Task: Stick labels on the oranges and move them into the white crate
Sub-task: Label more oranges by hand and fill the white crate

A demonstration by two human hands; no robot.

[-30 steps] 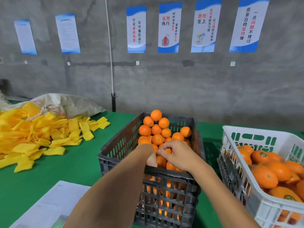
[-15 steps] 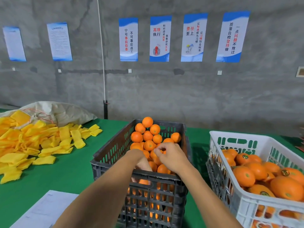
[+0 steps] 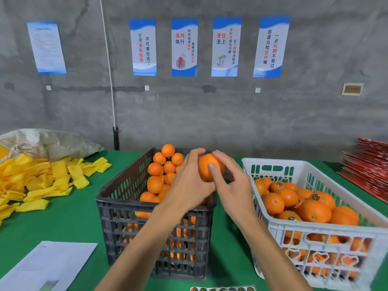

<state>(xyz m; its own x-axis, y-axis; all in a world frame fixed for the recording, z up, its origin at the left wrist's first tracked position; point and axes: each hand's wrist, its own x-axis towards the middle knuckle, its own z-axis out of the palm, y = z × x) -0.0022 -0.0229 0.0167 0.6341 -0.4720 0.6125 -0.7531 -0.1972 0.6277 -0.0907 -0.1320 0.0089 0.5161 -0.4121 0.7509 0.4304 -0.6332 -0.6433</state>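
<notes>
Table [image 3: 63, 223] under both my hands, green. Two crates: dark crate [image 3: 155, 208] below the left hand [image 3: 189, 183], white crate [image 3: 273, 225] just right of the right hand [image 3: 233, 185]. One orange [image 3: 206, 166] up between the hands, above the dark crate's right edge; left fingers curled round its left side, right thumb pressed on its front, fingers behind. I'd guess firm, roundish, lightish, skin a bit slick; cup it wide, don't squeeze. Dark crate: a dozen-plus oranges showing, more hidden. White crate: about ten on top, several labelled. One label strip [image 3: 222, 288] below my wrists. Label under thumb? Can't tell.
</notes>
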